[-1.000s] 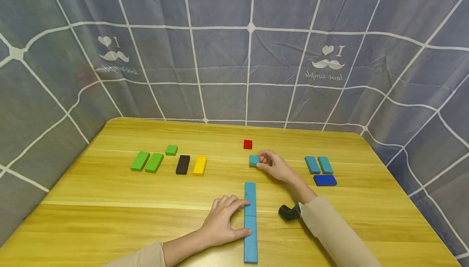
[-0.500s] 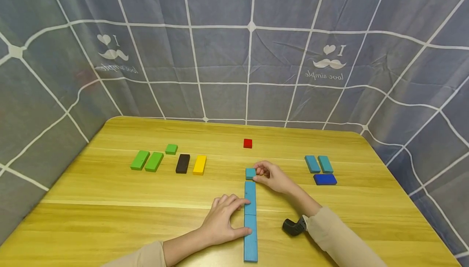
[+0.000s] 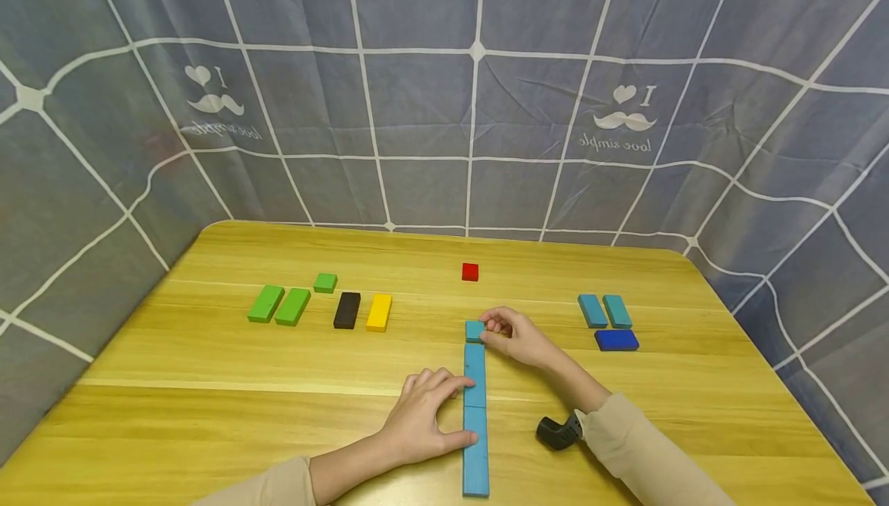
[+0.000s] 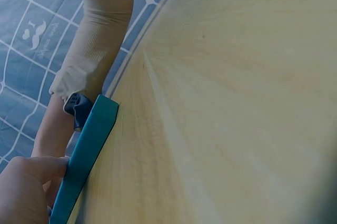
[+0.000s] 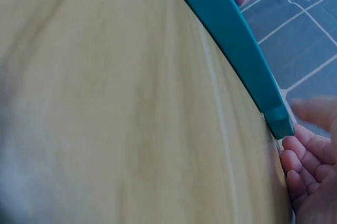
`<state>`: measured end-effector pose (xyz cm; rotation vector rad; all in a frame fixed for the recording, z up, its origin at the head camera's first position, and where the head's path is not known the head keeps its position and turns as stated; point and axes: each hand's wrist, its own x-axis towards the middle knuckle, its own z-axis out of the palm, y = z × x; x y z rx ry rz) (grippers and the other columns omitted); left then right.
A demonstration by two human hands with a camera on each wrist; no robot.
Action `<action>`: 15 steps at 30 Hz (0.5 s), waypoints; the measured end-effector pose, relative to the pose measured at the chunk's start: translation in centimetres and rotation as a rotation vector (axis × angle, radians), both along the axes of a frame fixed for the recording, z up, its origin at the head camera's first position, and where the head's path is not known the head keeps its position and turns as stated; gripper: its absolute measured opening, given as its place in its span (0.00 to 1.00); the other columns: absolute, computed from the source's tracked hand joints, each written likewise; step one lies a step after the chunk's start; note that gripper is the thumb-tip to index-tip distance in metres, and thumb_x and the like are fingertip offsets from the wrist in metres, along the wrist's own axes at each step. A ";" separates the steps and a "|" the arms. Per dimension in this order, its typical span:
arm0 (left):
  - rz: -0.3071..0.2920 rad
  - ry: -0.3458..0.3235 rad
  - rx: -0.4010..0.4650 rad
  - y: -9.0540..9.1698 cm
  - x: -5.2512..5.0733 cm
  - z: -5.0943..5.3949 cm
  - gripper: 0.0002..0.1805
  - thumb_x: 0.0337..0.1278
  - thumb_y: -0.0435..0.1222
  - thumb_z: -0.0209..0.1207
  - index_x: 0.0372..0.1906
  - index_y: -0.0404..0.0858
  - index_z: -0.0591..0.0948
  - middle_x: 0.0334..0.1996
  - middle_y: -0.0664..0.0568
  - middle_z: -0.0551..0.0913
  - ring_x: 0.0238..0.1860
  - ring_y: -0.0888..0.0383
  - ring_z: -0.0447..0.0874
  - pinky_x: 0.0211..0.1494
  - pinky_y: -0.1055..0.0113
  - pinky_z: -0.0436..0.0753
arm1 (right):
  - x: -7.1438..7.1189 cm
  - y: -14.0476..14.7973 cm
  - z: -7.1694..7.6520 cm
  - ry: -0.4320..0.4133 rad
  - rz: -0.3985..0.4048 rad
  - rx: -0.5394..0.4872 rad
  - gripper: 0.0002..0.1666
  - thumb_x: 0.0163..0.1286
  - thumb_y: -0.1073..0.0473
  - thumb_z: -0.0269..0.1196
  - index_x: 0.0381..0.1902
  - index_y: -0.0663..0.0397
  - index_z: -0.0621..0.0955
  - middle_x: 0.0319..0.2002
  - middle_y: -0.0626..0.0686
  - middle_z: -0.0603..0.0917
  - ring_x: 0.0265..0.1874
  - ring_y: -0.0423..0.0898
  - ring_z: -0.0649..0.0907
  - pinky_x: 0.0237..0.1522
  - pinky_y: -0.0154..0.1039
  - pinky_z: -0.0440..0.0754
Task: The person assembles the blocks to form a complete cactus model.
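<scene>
Two long light-blue blocks lie end to end in a row, a far block and a near block. My left hand rests against their left side, index fingertip on the far one and thumb on the near one; the left wrist view shows the thumb touching the block's side. At the row's far end sits a small blue block, which my right hand holds at its right side between thumb and finger. The right wrist view has the right hand's fingers at the row's end.
A red block lies farther back. On the left are green blocks, a black block and a yellow block. Two blue-toned blocks and a dark blue block lie right. A grey curtain surrounds the table.
My right hand has drawn the small blue block nearer, down to the far end of the row, then moved only slightly. My left hand has stayed in place.
</scene>
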<state>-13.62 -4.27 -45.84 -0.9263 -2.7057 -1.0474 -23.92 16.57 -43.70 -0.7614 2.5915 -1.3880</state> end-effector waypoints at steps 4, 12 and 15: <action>0.002 0.000 0.000 0.0 0.0 0.0 0.31 0.43 0.57 0.62 0.54 0.47 0.74 0.36 0.63 0.72 0.37 0.66 0.63 0.47 0.60 0.61 | -0.4 0.2 -0.8 -0.004 -0.027 0.000 0.13 0.65 0.63 0.58 0.44 0.66 0.76 0.30 0.52 0.75 0.27 0.42 0.71 0.31 0.31 0.70; -0.001 0.003 0.001 0.0 0.0 0.0 0.31 0.43 0.57 0.62 0.54 0.47 0.74 0.36 0.63 0.72 0.37 0.66 0.63 0.48 0.59 0.61 | -0.1 0.0 -0.1 0.009 -0.012 -0.011 0.11 0.63 0.67 0.59 0.41 0.70 0.76 0.29 0.54 0.76 0.27 0.42 0.71 0.30 0.31 0.69; -0.002 0.004 -0.002 0.0 0.0 0.0 0.31 0.43 0.57 0.62 0.54 0.47 0.74 0.36 0.63 0.72 0.37 0.65 0.63 0.47 0.60 0.61 | 0.6 -0.4 1.1 0.001 0.000 -0.010 0.10 0.62 0.69 0.58 0.41 0.73 0.76 0.29 0.56 0.76 0.28 0.44 0.72 0.31 0.31 0.69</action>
